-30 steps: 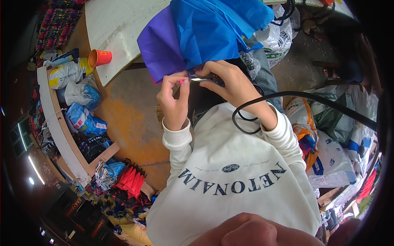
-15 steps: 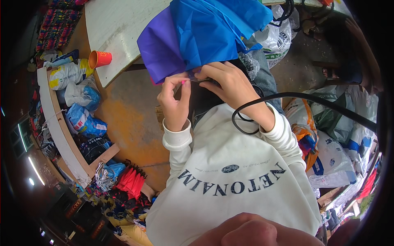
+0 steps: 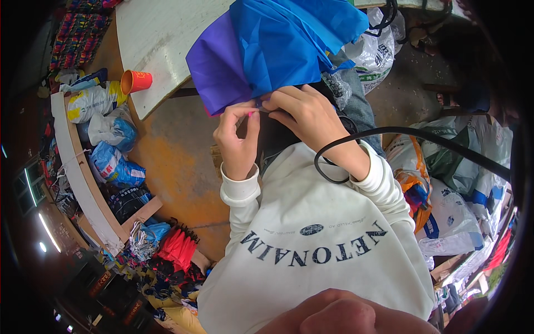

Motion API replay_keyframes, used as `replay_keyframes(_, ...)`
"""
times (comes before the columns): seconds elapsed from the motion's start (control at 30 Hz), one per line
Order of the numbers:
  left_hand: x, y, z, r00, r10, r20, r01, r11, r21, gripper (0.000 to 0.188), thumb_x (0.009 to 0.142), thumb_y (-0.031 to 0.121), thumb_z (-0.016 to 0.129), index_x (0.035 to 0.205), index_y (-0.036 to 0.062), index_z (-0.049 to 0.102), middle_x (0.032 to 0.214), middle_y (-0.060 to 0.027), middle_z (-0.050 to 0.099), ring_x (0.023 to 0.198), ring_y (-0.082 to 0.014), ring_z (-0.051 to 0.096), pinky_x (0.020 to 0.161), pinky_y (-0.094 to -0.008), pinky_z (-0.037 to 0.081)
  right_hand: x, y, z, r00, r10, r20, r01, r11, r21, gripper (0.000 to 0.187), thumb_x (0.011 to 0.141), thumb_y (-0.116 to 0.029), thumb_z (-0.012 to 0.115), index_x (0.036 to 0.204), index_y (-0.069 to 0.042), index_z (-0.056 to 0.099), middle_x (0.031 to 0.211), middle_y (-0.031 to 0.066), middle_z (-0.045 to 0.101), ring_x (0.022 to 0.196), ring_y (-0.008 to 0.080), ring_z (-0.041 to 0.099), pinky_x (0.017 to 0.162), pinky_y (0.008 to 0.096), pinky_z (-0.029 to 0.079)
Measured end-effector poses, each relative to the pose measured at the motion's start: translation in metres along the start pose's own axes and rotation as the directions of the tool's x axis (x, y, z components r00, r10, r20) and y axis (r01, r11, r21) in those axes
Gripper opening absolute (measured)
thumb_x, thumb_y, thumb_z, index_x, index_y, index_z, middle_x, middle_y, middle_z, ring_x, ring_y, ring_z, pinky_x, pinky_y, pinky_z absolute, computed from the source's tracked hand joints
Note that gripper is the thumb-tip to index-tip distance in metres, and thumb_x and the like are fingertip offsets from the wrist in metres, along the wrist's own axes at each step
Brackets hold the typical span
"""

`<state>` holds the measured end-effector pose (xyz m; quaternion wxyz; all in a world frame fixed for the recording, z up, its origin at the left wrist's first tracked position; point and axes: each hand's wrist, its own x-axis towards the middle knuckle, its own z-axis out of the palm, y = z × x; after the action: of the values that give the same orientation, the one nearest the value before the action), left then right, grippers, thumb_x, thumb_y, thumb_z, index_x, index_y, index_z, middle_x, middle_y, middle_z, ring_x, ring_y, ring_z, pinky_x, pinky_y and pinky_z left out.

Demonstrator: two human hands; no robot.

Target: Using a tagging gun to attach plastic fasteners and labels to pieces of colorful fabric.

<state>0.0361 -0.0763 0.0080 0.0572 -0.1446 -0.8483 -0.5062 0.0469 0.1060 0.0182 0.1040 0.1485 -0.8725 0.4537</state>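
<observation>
Pale, scuffed tabletop (image 3: 156, 42) fills the eleven o'clock side of the view, with a red cup (image 3: 136, 82) near its edge at ten o'clock. Stuffed plastic bags (image 3: 114, 131) lie toward nine o'clock, more bags (image 3: 450, 214) toward four, and red cloth (image 3: 177, 251) is heaped between seven and eight.

At twelve o'clock, partly over the tabletop, sits the fabric (image 3: 281, 50): smooth, thin cloth with a slight sheen, mostly bright blue, with a purple panel (image 3: 218, 67) on its nine o'clock side. Soft creases run down the blue toward the hands, and a sliver of pink shows along the purple's lower edge.

Just below that lower edge, the left hand (image 3: 237, 136) pinches a small pink piece (image 3: 253, 114) between thumb and forefinger; whether it belongs to the cloth cannot be told. The right hand (image 3: 309, 115), at its three o'clock side, has its fingers bent together against the blue hem; what they grasp is hidden.
</observation>
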Motion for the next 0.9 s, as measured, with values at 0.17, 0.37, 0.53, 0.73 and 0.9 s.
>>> replay_keyframes(0.17,-0.006,0.003,0.0,0.992,-0.102,0.078,0.117,0.968,-0.224,0.004,0.09,0.002,0.058,0.091,-0.0013,0.06,0.1,-0.015,0.07,0.089,-0.0176,0.065,0.081,-0.0307,0.052,0.001,0.006,-0.002,0.998,0.064,0.006,-0.063,0.997,-0.036,0.012,0.083,-0.008,0.07,0.092,-0.005,0.064,0.095,0.0069,0.068,0.078,0.0282,0.061,0.07,0.0336,0.047)
replay_keyframes(0.37,0.0,0.007,-0.002,0.992,-0.112,0.059,0.126,0.899,-0.42,0.005,0.092,0.002,0.055,0.093,-0.0019,0.059,0.106,-0.0164,0.068,0.095,-0.0184,0.064,0.087,-0.031,0.05,0.003,0.013,-0.011,0.975,0.19,0.114,-0.22,0.886,0.408,0.018,0.085,-0.005,0.07,0.098,0.0,0.06,0.101,0.0099,0.068,0.089,0.0241,0.064,0.078,0.0301,0.048)
replay_keyframes(0.53,-0.002,0.0,-0.005,0.992,-0.093,0.08,0.114,0.939,-0.323,0.006,0.092,0.004,0.056,0.095,-0.002,0.058,0.108,-0.0176,0.068,0.1,-0.021,0.064,0.091,-0.0322,0.048,0.003,0.013,-0.012,0.96,0.226,0.166,-0.28,0.819,0.5,0.026,0.086,-0.007,0.071,0.107,0.002,0.058,0.102,0.0093,0.068,0.09,0.0175,0.062,0.081,0.0282,0.048)
replay_keyframes(0.73,0.003,-0.009,-0.024,0.999,-0.024,0.032,0.031,0.973,-0.231,0.007,0.092,0.003,0.057,0.097,-0.0015,0.059,0.109,-0.0181,0.068,0.103,-0.022,0.063,0.095,-0.0332,0.046,0.003,0.012,-0.016,0.959,0.217,0.184,-0.28,0.832,0.479,0.031,0.088,-0.011,0.068,0.115,0.001,0.058,0.102,0.0091,0.067,0.086,0.015,0.059,0.079,0.028,0.048)
replay_keyframes(0.9,-0.002,-0.027,-0.054,0.991,-0.099,-0.092,0.084,0.984,-0.158,0.009,0.092,0.003,0.056,0.1,-0.0005,0.059,0.112,-0.0177,0.068,0.105,-0.0231,0.063,0.097,-0.0337,0.044,0.003,0.011,-0.017,0.949,0.232,0.214,-0.308,0.83,0.464,0.034,0.089,-0.013,0.066,0.12,0.001,0.058,0.103,0.009,0.067,0.085,0.0148,0.058,0.08,0.0278,0.048)
